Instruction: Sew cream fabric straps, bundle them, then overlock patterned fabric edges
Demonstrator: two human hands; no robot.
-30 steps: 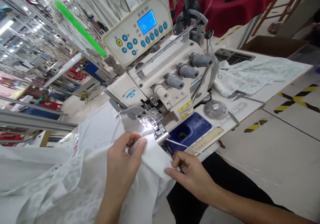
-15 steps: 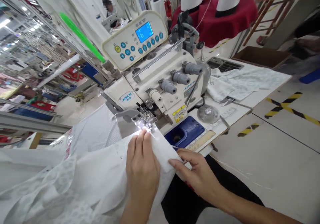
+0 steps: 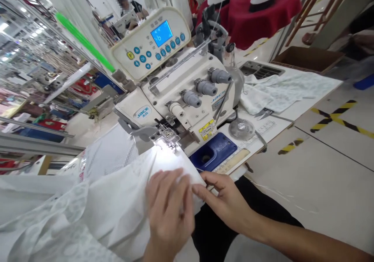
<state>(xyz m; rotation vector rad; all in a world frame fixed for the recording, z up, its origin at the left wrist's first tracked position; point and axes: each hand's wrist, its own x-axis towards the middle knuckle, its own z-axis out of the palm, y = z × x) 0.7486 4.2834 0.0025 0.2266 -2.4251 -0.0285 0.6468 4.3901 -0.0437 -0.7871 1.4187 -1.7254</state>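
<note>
A pale, faintly patterned fabric (image 3: 117, 207) spreads across the left of the view, its far edge under the lit presser foot (image 3: 170, 145) of a white overlock sewing machine (image 3: 187, 98). My left hand (image 3: 171, 211) lies over the fabric just in front of the foot, fingers bent a little and apart, palm hidden. At the fabric's right edge, my right hand (image 3: 229, 201) pinches the cloth between thumb and forefinger.
Right of the needle area are a blue plate (image 3: 214, 151), a clear round disc (image 3: 242, 128) and small snips (image 3: 264, 113). More pale cloth (image 3: 280, 90) lies on the table behind. A person (image 3: 128, 8) sits at another machine.
My left hand has drawn back from the presser foot toward me, and its fingers have spread. My right hand still pinches the edge, slightly further left. The view has shifted a little.
</note>
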